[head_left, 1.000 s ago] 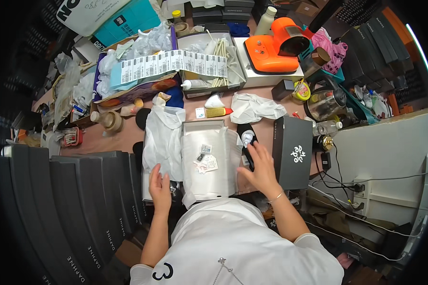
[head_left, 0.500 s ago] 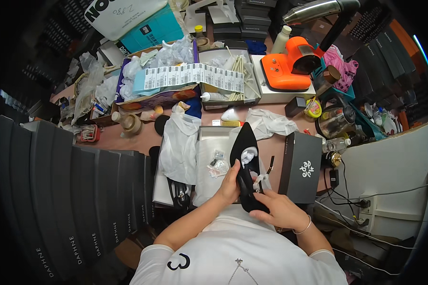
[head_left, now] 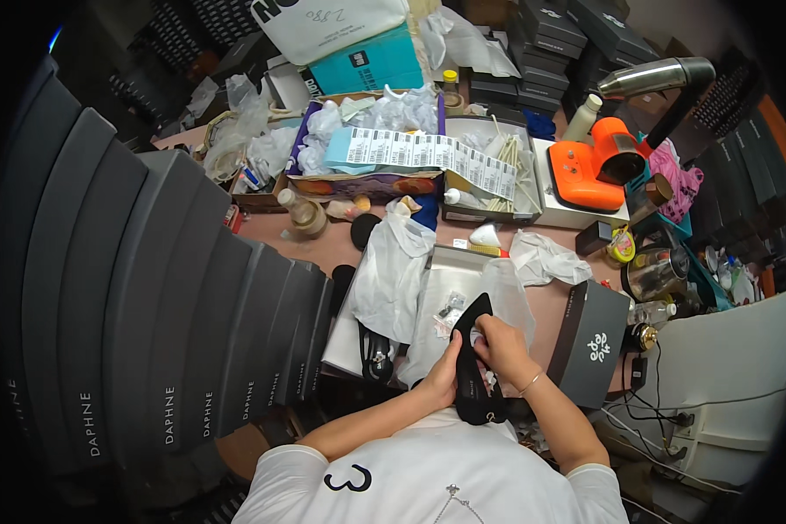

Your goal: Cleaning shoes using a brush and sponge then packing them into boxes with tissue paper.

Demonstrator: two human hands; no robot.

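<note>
A black pointed shoe (head_left: pixel 472 393) is in my hands above the near edge of the table, toe pointing away from me. My left hand (head_left: pixel 444 375) is closed around its left side. The curled fingers of my right hand (head_left: pixel 505 351) reach into the shoe's opening near the toe; their tips are hidden, and I cannot see what they pinch. Beyond the shoe lies an open shoebox (head_left: pixel 467 258) with white tissue paper (head_left: pixel 508 288) and small clear packets (head_left: pixel 451 307). Left of it, another black shoe (head_left: pixel 376 356) rests beside a white paper sheet (head_left: pixel 391 284).
Tall stacks of dark grey shoeboxes (head_left: pixel 179 306) crowd the left. A grey box lid (head_left: pixel 589 345) stands at the right. Behind are a carton of crumpled paper (head_left: pixel 367 182), a tray of sticks (head_left: pixel 498 205) and an orange machine (head_left: pixel 589 175) with a metal nozzle.
My right hand has moved from the shoe's heel up to its opening near the toe. The shoe is lower and turned, and the whole view has swung left.
</note>
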